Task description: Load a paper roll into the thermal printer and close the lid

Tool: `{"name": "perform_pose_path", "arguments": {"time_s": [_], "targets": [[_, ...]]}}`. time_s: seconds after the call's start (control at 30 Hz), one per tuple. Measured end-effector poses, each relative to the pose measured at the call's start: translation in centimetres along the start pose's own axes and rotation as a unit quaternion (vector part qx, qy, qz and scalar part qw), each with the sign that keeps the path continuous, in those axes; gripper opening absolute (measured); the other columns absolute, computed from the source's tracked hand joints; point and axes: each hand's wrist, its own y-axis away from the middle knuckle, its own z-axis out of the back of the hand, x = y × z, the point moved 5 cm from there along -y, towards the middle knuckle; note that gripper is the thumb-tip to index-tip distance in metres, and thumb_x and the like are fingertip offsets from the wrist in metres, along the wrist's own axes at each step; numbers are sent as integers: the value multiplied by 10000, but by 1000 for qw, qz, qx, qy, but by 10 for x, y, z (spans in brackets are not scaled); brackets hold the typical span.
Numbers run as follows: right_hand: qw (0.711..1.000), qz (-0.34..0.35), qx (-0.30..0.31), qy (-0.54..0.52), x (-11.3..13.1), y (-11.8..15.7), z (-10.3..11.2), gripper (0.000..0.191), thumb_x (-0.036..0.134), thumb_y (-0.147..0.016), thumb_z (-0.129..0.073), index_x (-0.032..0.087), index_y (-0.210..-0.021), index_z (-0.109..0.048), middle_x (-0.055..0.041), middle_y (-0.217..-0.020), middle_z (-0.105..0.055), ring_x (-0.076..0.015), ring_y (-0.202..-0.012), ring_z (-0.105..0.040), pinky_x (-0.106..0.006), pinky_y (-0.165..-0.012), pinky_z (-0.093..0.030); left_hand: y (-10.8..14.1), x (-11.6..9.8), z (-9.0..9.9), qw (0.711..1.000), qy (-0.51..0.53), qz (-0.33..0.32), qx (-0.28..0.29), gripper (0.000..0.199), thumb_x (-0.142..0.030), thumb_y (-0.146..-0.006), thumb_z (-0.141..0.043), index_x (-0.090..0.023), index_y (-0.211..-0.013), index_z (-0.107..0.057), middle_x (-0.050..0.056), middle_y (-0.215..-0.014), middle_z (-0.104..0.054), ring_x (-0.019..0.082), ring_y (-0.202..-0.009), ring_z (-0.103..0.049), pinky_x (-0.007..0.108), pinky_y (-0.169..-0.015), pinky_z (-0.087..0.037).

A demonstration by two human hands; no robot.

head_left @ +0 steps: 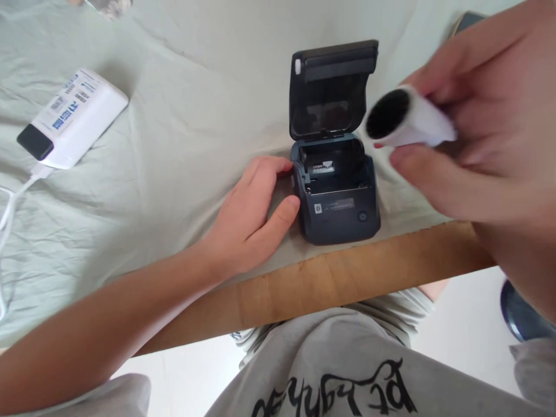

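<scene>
A dark label printer (341,217) stands near the table's front edge with its lid (332,92) raised and its paper bay exposed. My left hand (256,211) touches the printer's left side with fingertips and thumb, fingers apart, not wrapped around it. Above and right of the bay, my right hand (469,127) pinches a small white paper roll (421,124) between thumb and fingers. The roll's dark hollow core faces the printer, and the two are apart. Part of the roll is hidden by my fingers, which are slightly blurred.
On the left lies a white power bank (89,119) with a white cable (19,194) plugged in. A pale green cloth (195,104) covers the table, whose wooden edge (304,278) runs along the front. A dark object (471,22) sits at the upper right, partly behind my arm.
</scene>
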Motion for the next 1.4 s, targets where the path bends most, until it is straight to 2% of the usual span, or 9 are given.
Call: {"name": "perform_pose_path", "arguments": {"time_s": [0.13, 0.4, 0.57, 0.7, 0.83, 1.0, 1.2, 1.33, 1.4], "targets": [[987, 134, 67, 61, -9, -1, -26, 297, 373, -1120, -825, 323, -1390, -712, 16, -1329, -833, -129, -1037, -809, -347, -899, -682, 2, -1, 3, 1000, -6, -10, 4, 425, -538, -1289, -503, -268, -1599, -608, 145, -1580, -759, 356, -1454, -761, 565, -1232, -678], [988, 128, 78, 30, -12, 19, -40, 433, 104, -1067, -620, 299, -1442, -717, 0, -1356, -885, -180, -1126, -878, -364, -923, -719, 8, -13, -16, 992, -76, -66, -74, 625, -615, -1237, -472, -211, -1712, -505, 240, -1607, -689, 427, -1477, -733, 611, -1160, -702], [996, 87, -4, 0, -13, 18, -35, 269, 104, -1018, -746, 282, -1216, -708, 4, -1374, -902, -184, -1186, -902, -314, -805, -691, 10, -12, -20, 993, -66, -60, -74, 648, -622, -1217, -512, -262, -1755, -485, 215, -1620, -700, 430, -1509, -726, 631, -1178, -711], [996, 83, 17, 31, -13, 16, -33, 184, 91, -1039, -786, 259, -1080, -724, -17, -1354, -890, -159, -1163, -886, -272, -724, -652, 12, -12, -16, 992, -65, -53, -90, 664, -652, -1209, -544, -261, -1745, -510, 185, -1613, -730, 415, -1439, -765, 603, -1115, -734], [996, 77, 8, 52, -12, 14, -30, 205, 122, -1028, -792, 297, -1096, -709, -11, -1225, -835, -178, -1094, -838, -363, -848, -707, 13, -10, -16, 993, -72, -53, -80, 671, -653, -1225, -515, -237, -1752, -510, 199, -1614, -719, 413, -1454, -762, 594, -1143, -736], [994, 98, 34, 42, -4, 14, -35, 163, 193, -999, -731, 349, -956, -709, -23, -1067, -729, -230, -940, -733, -466, -717, -657, 13, -8, -13, 993, -31, -79, -82, 829, -564, -1175, -652, -293, -1905, -367, 191, -1721, -680, 458, -1583, -712, 653, -1269, -695], [985, 142, 92, 20, 1, 18, -39, 102, 311, -993, -637, 366, -1005, -723, -42, -1042, -704, -261, -918, -711, -572, -822, -665, 13, -11, -14, 992, -70, -99, -31, 587, -597, -1166, -645, -481, -1742, -644, 142, -1891, -519, 508, -1674, -646, 758, -1230, -697], [991, 87, -57, 79, -10, 19, -24, 117, 360, -1089, -587, 384, -1095, -702, -70, -1039, -664, -316, -1052, -700, -574, -893, -620, 12, -12, -15, 992, -67, -100, -30, 553, -636, -1125, -693, -484, -1656, -691, 107, -1981, -430, 534, -1646, -673, 781, -1213, -693], [993, 35, -60, 94, -20, 20, -24, 103, 367, -1107, -588, 373, -1205, -620, -77, -1204, -664, -340, -1308, -701, -583, -1018, -621, 13, -12, -17, 991, -62, -113, -29, 530, -608, -1085, -760, -478, -1596, -707, 95, -2018, -379, 556, -1705, -618, 789, -1225, -669]]}}
